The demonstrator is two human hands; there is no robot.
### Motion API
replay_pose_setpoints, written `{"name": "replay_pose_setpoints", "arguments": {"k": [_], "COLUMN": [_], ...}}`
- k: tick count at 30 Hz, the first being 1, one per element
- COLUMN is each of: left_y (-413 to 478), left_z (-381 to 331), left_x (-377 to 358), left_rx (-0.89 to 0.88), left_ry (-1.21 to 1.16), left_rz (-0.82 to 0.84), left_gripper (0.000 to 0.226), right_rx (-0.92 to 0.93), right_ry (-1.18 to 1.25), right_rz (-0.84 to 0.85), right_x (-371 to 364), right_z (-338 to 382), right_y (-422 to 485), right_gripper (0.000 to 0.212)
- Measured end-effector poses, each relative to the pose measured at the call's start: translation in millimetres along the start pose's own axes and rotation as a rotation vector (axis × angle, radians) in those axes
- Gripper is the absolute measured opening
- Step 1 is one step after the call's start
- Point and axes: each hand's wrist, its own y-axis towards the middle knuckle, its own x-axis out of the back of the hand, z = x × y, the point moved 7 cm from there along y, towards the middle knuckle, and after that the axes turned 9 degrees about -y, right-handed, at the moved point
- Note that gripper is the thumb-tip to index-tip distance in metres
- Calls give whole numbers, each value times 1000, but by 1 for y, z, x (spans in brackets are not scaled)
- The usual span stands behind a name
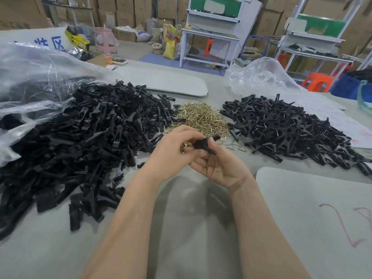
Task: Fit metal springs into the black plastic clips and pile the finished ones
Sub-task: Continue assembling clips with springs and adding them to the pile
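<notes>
A black plastic clip (203,142) sits between both hands, just above the table's middle. My left hand (173,150) curls over its left end, and several brass springs (184,149) show under those fingers. My right hand (219,164) pinches the clip's right end from below. A loose heap of brass springs (201,117) lies right behind the hands. Left of it spreads a big heap of black clip parts (80,141). On the right lies a pile of clips with springs showing in them (291,131).
The grey table (181,228) carries a clear plastic bag (30,73) at the far left and another bag (259,77) behind the right pile. A pale board (314,208) with red marks lies at the near right. Workbenches, stools and cartons stand beyond the table.
</notes>
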Motion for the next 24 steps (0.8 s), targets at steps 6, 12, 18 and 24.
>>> {"name": "replay_pose_setpoints", "arguments": {"k": [6, 12, 18, 24], "left_y": [-1, -2, -16, -24], "left_z": [13, 24, 37, 50], "left_x": [9, 14, 51, 36], "left_rx": [83, 212, 433, 716], "left_ry": [211, 202, 316, 715], "left_rz": [-126, -215, -495, -56], "left_gripper": [15, 38, 21, 44], "right_rx": [-58, 381, 217, 191], "right_ry": [-398, -602, -960, -1327], "right_rz": [-266, -846, -1058, -624], "right_x": [14, 37, 47, -6], "right_z": [14, 57, 56, 31], "right_y": [-1, -20, -32, 4], "right_gripper": [55, 20, 87, 18]}}
